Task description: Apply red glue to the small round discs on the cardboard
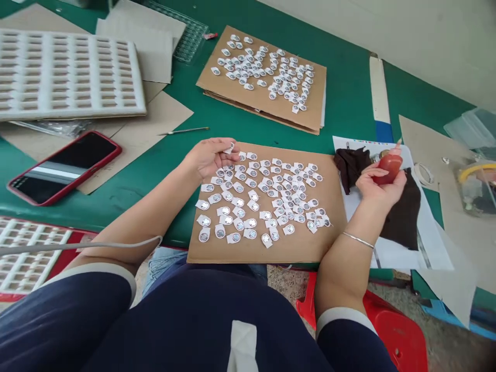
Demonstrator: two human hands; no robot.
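Between the fingertips of my left hand [212, 157] is a small white tagged disc [230, 148], held above the upper left corner of a brown cardboard sheet [267, 250]. Many like it, white tabs with round silvery faces [239, 224], lie scattered over that sheet. Over on the right, my right hand [382, 185] is wrapped round a red squeeze bottle [389, 164] with its pale nozzle pointing up. Under that hand are dark brown cloths [403, 217] on white paper [430, 248].
A second cardboard stack [267, 114] with more discs sits at the back. A white slotted tray [70, 75], a red-cased phone [64, 168] and a thin brush [184, 131] are on the left. Clear plastic boxes [478, 194] stand at far right. A cable [81, 247] crosses my left arm.
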